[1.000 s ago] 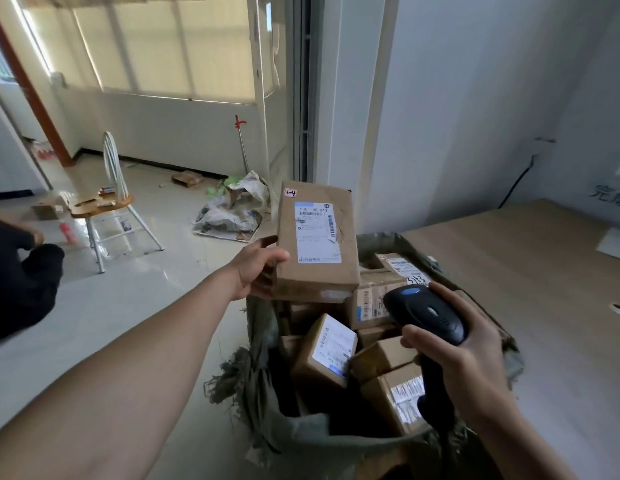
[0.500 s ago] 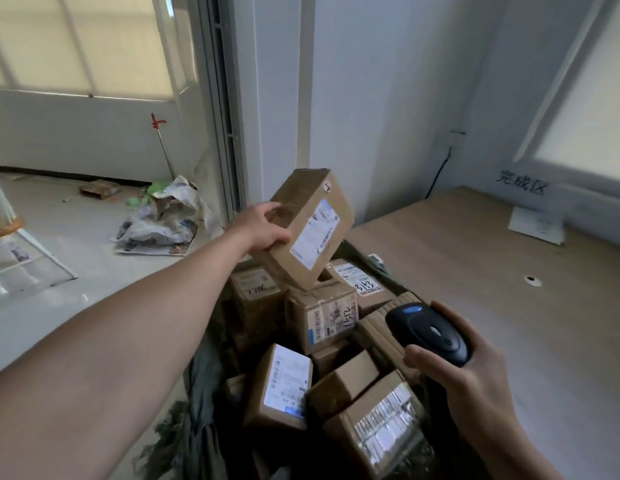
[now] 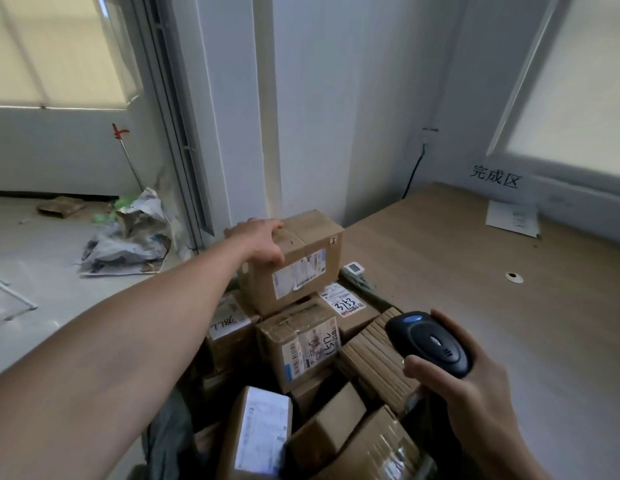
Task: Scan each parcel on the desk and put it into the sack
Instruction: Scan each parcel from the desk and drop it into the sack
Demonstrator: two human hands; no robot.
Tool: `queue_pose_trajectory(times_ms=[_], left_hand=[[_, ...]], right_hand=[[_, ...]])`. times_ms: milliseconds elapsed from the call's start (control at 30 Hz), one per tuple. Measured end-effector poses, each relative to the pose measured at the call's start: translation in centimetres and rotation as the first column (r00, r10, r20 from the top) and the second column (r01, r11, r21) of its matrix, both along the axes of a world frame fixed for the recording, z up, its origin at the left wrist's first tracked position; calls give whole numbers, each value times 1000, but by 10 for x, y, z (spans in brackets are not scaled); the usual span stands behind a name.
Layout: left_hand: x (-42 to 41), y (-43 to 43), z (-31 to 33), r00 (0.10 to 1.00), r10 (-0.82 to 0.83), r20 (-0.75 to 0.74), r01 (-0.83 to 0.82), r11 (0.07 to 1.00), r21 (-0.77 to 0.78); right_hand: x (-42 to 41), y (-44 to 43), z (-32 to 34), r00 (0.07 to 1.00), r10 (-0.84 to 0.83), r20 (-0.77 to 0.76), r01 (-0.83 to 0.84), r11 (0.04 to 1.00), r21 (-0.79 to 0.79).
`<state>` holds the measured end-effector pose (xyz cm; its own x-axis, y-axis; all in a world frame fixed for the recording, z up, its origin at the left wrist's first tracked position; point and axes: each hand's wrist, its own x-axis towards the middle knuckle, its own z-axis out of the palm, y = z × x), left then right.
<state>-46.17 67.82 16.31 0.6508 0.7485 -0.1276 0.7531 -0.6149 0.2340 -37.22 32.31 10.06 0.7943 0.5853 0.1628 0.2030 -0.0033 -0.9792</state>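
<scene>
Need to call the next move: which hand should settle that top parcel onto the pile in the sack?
Left. The left hand grips the top parcel, which rests on the pile in the sack; the right hand is occupied, wrapped round the scanner.

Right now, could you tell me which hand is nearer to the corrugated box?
Right. The right hand, gripping the scanner, is beside the corrugated box; the left hand holds the top parcel, farther back.
</scene>
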Motion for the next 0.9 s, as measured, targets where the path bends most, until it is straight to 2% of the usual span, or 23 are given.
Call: queue_pose_trajectory(times_ms=[133, 267, 467, 700, 900], left_hand=[[17, 22, -8, 996, -78, -53, 72, 991, -110], [27, 39, -15, 994, -110, -30, 101, 974, -201], [38, 52, -17, 990, -135, -37, 123, 965, -230], [41, 61, -20, 994, -96, 47, 103, 977, -188], [41, 58, -22, 992, -75, 103, 95, 973, -210]], right_hand=[[0, 10, -2, 999, -38, 3, 38, 999, -13], [0, 15, -5, 997, -72, 13, 73, 997, -26], [-1, 26, -5, 995, -101, -14, 100, 994, -44], [0, 28, -7, 992, -129, -15, 129, 992, -15], [1, 23, -1, 993, -120, 14, 120, 993, 17]])
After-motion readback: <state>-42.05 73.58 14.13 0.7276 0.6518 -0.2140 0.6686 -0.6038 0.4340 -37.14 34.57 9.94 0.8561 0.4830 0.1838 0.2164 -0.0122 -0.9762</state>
